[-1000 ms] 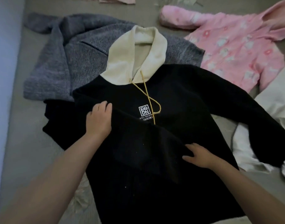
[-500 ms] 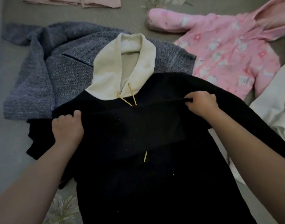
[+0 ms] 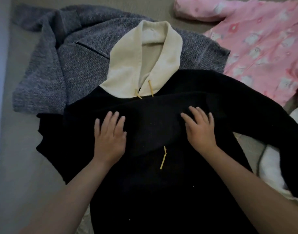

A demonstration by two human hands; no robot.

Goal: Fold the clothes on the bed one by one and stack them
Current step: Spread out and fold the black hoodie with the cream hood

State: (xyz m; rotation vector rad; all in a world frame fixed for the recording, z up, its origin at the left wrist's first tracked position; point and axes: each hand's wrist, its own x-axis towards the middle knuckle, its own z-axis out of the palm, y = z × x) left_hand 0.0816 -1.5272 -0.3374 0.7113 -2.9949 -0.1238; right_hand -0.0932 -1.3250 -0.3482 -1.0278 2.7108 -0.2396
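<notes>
Black fleece hooded sweatshirt with cream hood (image 3: 161, 191) lying along the 12-to-6 o'clock axis, both flat, spread-fingered palms, left hand (image 3: 109, 137) and right hand (image 3: 201, 130), pressing its folded sleeve across the chest; unfolded sleeve extends toward 4 o'clock, nearer the right hand.

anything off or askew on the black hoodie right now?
Yes. The yellow drawstring is trapped under the sleeve folded across the black hoodie, one end poking out below the fold. The other sleeve lies unfolded over the white garment. Both hands press flat.
</notes>
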